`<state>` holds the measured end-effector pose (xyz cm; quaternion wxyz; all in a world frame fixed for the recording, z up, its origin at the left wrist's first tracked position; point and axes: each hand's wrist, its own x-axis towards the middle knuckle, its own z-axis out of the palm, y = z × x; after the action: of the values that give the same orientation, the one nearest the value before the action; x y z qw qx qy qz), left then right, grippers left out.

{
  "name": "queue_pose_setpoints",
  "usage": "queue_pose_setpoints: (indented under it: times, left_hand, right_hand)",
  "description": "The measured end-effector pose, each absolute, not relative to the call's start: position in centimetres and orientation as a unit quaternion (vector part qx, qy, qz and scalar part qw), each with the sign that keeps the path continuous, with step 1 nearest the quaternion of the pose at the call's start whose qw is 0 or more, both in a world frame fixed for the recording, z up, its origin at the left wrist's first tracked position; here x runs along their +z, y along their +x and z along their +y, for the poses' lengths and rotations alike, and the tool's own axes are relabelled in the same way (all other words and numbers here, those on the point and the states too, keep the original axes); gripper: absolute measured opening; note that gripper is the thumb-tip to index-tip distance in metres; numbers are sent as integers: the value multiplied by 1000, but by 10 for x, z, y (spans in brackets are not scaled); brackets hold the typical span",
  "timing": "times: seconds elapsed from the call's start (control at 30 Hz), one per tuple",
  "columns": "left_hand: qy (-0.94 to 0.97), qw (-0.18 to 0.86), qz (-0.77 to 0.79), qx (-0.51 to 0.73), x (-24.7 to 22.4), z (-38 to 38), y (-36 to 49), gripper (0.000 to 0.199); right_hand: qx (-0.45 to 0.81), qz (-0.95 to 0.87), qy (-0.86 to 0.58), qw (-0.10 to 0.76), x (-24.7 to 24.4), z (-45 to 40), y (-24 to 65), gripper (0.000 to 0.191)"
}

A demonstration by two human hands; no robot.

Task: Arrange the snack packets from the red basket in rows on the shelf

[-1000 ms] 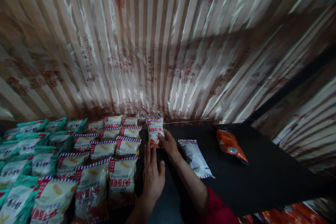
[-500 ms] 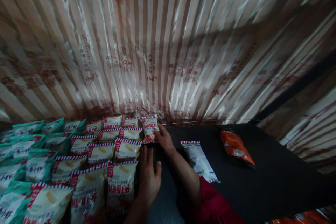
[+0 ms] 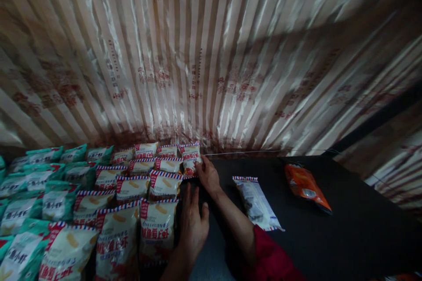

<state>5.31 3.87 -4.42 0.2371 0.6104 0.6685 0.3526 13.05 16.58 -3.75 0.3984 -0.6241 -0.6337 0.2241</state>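
Observation:
At the back end of the rows, my right hand (image 3: 209, 175) grips the right edge of a small cream snack bag (image 3: 190, 159) with red print and a striped top seal. This bag stands upright beside other bags of the same kind. Closer to me, my left hand (image 3: 194, 221) is open, fingers extended and holding nothing. It is at the right side of the cream bags, nearest to a front snack bag (image 3: 158, 228) and another snack bag (image 3: 165, 185) behind it. Whether its fingertips touch a bag, I cannot tell.
Several teal snack bags (image 3: 59, 199) stand in rows at the left. On the black tabletop (image 3: 356, 224) at the right lie a white-backed bag (image 3: 259, 204) and an orange bag (image 3: 307, 185). Striped sheeting (image 3: 211, 61) hangs behind the table.
The whole view has shifted slightly, so everything appears a little farther right. Both hands keep nearly the same place beside the bags, the right one still on the back bag.

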Motion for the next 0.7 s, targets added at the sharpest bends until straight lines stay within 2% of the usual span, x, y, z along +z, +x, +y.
queue_pose_setpoints:
  times: [0.3,0.53,0.7]
  left_hand:
    - [621,232,664,347,-44,38,52,46]
    - [642,208,661,329,-37,37,52,43]
    - [659,186,636,357,-32,33,52,42]
  right_hand:
    - [136,-669,-609,404,-43,155,125,49]
    - [132,-657,-604,433,-43,141,132,49]
    - [178,-632,-593,466,-28,101,144,44]
